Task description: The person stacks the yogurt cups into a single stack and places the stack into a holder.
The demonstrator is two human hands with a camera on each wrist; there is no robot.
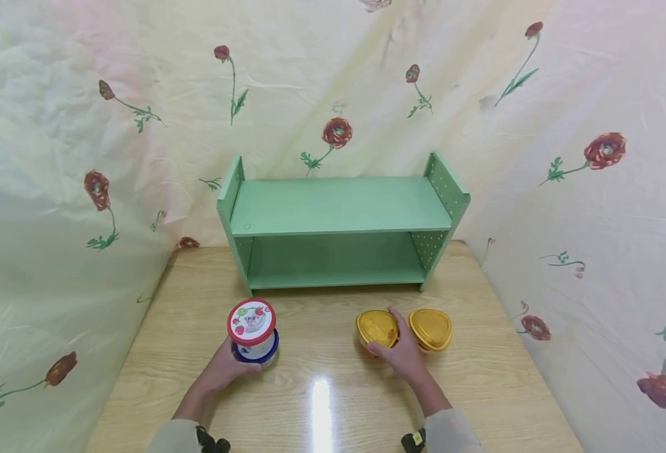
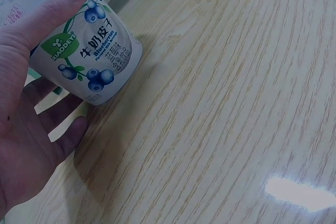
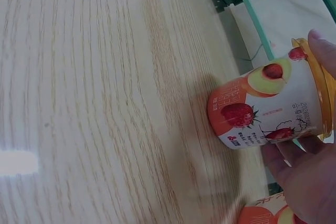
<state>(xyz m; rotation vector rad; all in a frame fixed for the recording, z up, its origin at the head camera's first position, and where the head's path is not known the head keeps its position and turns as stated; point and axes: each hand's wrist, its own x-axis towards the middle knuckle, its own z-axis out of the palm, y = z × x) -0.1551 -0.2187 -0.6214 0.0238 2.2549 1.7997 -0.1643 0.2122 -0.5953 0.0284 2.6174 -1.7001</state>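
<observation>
My left hand (image 1: pixel 224 367) grips a blue-lidded blueberry dessert cup (image 2: pixel 92 51), thumb at the lid edge and fingers round the far side. On top of that cup sits a red-lidded dessert cup (image 1: pixel 251 321) with fruit printed on its lid. To the right, my right hand (image 1: pixel 405 357) holds a yellow-lidded fruit cup (image 3: pixel 262 100), its label printed with peach and strawberries, between thumb and fingers. A second yellow-lidded fruit cup (image 1: pixel 431 328) stands just right of that hand; its orange label (image 3: pixel 262 214) shows at the bottom of the right wrist view.
A green two-tier shelf (image 1: pixel 338 204) with raised, perforated sides stands behind the cups on the wooden table (image 1: pixel 304 402). Flower-printed cloth (image 1: pixel 287 94) hangs at the back and both sides. Bright light reflects off the tabletop between the hands.
</observation>
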